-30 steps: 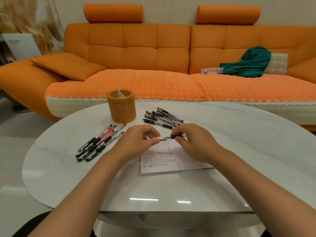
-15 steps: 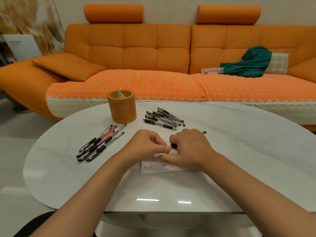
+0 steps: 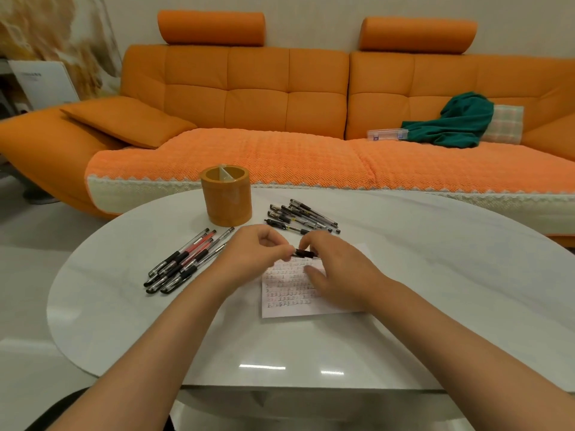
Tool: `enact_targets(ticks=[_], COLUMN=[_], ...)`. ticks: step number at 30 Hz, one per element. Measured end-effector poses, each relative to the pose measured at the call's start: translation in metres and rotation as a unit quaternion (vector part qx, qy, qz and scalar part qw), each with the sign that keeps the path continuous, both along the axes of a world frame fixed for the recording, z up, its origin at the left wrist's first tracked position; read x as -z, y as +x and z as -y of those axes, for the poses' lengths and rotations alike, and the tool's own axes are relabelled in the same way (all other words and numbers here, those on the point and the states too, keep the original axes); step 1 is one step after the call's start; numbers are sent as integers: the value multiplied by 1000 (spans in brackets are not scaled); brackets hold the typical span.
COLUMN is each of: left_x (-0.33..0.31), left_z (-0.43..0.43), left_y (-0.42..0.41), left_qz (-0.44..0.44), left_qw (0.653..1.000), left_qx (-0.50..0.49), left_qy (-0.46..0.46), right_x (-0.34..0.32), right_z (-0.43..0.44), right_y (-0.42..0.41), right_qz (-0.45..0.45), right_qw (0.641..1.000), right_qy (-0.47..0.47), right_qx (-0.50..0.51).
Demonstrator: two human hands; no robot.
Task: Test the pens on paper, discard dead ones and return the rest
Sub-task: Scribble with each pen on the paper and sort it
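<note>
While a single pen (image 3: 303,253) is held above the upper edge of the paper (image 3: 289,306), just below the centre of the frame, the left grip (image 3: 258,256) is pinched on its left end and the right grip (image 3: 339,272) is closed over its right part. Only a short dark section of the barrel is exposed between the two hands. The long axis is seen to lie nearly level, running left to right across the frame; which end carries the tip cannot be told.

Several rows of small marks are borne by the sheet, so much of the testing is judged to be done. Two sorted groups are laid on the counter (image 3: 435,290). A left bundle (image 3: 186,262), with one red barrel in it, is aligned from lower left to upper right. A right pile (image 3: 301,216), above the hands, is aligned from upper left to lower right. Which group holds the dead pens is not shown. The orange holder (image 3: 226,197), above centre left, appears empty, its divider exposed; the return and the discarding are therefore judged not yet begun.
</note>
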State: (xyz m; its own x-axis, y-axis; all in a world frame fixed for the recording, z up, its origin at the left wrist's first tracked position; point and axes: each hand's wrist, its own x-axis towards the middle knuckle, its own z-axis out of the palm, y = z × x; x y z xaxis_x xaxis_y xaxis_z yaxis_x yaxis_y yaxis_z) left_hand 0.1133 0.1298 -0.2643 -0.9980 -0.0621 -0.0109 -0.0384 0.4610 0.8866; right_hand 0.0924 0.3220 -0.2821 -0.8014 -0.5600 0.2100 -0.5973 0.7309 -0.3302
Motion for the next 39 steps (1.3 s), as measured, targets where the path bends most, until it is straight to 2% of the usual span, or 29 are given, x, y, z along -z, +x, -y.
enact_targets(ticks=[3, 6, 10, 13, 15, 17, 24, 29, 31, 34, 39], left_x=[2, 11, 21, 25, 27, 29, 31, 24, 21, 18, 19], left_z=[17, 37, 70, 84, 85, 85, 82, 76, 71, 58, 34], left_y=[-4, -6, -14, -13, -12, -12, -16, -17, -17, -16, -16], left_qz=[-39, -46, -39, -6, -1, -14, -39, -75, -99, -128, -168], left_qw=[998, 985, 932, 874, 840, 824, 849, 905, 923, 933, 942], left_qx=[-46, -50, -94, -84, -76, -74, -49, -36, -20, 20, 78], left_qy=[-18, -161, -347, -479, -537, -561, -525, -418, -371, -336, -281], right_x=[3, 5, 5, 6, 6, 7, 8, 9, 7, 4, 1], right_z=[3, 8, 21, 35, 44, 54, 68, 64, 62, 56, 44], right_y=[-9, -17, -25, -39, -51, -62, -87, -88, -82, -65, -27], right_qz=[14, 11, -15, -56, -62, -68, -64, -74, -81, -70, 32], right_qw=[1000, 999, 998, 994, 991, 989, 982, 984, 987, 994, 996], right_qy=[-14, -9, -1, 34, 45, 69, 110, 100, 77, 12, -70], right_qx=[14, 40, 68, 92, 106, 114, 139, 128, 116, 88, 39])
